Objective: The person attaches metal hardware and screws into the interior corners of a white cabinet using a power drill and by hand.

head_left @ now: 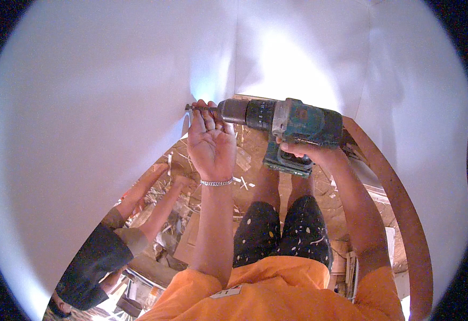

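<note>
My right hand (303, 151) is wrapped round the handle of a teal and black cordless drill (306, 123), held level with its chuck toward the left. From the chuck a dark, narrow bit (204, 108) reaches to the white panel (100, 91) on the left. Whether its tip touches the panel or has gone in, I cannot tell. My left hand (211, 144) is palm up beside the chuck, fingers stretched out, with the bit lying across them. A chain bracelet (216, 183) circles that wrist.
White panels (298, 59) stand ahead and at the right. A curved brown edge (400, 203) runs down the right side. Another person in dark clothes (92, 267) is at the lower left, behind the panel's edge. Scraps and offcuts litter the dirt floor (252, 142).
</note>
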`<action>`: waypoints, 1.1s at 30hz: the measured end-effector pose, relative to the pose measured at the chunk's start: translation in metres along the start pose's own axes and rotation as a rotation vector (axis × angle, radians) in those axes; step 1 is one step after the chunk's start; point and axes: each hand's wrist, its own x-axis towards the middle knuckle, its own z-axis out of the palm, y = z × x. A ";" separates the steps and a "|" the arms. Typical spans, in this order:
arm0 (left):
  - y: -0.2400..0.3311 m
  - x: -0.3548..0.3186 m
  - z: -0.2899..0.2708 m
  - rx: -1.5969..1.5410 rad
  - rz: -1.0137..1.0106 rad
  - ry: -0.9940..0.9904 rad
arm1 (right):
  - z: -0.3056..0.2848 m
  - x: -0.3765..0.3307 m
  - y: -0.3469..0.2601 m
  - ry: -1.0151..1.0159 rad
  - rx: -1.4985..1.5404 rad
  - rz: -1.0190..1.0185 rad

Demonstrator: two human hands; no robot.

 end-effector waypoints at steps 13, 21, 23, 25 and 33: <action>-0.003 0.004 -0.013 -0.004 0.026 -0.036 | -0.005 0.001 0.010 -0.037 0.028 0.121; -0.001 0.009 -0.010 0.104 0.089 -0.092 | 0.003 -0.013 -0.001 0.097 -0.331 -0.080; 0.000 0.014 -0.017 0.123 0.044 -0.081 | 0.017 -0.026 0.021 0.172 -0.421 -0.206; 0.007 0.014 -0.028 0.162 0.038 -0.072 | 0.035 -0.043 0.055 0.219 -0.152 -0.150; 0.050 -0.007 -0.042 0.097 0.118 -0.003 | 0.052 -0.131 0.154 0.305 -0.154 0.054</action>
